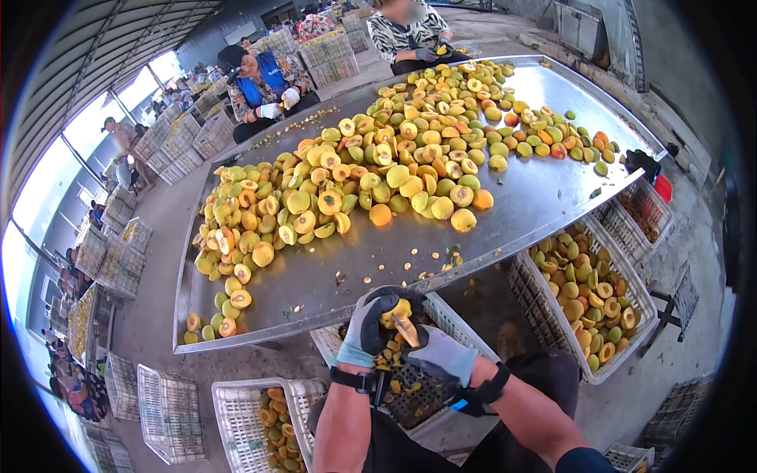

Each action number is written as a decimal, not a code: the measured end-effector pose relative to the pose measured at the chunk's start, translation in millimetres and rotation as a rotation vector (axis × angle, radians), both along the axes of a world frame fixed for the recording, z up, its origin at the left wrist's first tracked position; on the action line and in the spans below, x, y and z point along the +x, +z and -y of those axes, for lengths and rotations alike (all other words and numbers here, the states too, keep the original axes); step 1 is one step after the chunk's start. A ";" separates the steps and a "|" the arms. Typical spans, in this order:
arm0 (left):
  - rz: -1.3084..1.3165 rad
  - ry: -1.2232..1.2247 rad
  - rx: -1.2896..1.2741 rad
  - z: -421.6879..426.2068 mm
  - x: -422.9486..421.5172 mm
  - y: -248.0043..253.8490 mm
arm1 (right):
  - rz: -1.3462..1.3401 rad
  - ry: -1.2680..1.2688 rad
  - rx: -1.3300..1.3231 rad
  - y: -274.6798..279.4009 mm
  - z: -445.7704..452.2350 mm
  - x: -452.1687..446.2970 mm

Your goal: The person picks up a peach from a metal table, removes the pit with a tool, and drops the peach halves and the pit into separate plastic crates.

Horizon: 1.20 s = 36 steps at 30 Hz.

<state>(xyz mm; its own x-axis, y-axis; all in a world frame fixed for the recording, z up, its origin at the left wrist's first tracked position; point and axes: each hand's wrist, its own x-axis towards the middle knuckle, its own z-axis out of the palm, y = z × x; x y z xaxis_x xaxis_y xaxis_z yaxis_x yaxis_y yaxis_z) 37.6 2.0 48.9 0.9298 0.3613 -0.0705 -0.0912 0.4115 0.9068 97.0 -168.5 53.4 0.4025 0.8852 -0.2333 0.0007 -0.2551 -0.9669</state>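
Observation:
My left hand (371, 325), in a grey and black glove, is closed around a yellow apricot (394, 312) just past the table's near edge. Against the fruit, my gloved right hand (443, 355) grips a small tan, wooden-looking tool (408, 331); its working end is hidden. Directly below both hands stands a white plastic crate (461, 323) with fruit scraps and pits in its dark bottom. Ahead, a large heap of apricots (339, 177), many of them halved, covers much of the metal table (315, 292).
At right, a crate (540, 303) is full of apricot halves. Another crate (233, 418) holding halves stands at lower left, beside an upright crate (169, 414). Two people (268, 87) (410, 35) work across the table. Loose pits (406, 266) lie near its front edge.

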 end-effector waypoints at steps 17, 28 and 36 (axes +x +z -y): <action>0.112 0.227 -0.166 9.1 -8.9 -13.3 | -0.874 0.032 0.050 34.2 2.9 -11.2; 0.157 0.323 -0.245 6.5 -11.0 -24.7 | -1.126 0.043 0.115 22.9 -0.9 -23.2; -0.059 0.359 -0.028 -1.5 -5.6 -35.6 | -0.724 -0.044 0.065 17.8 -8.3 -33.0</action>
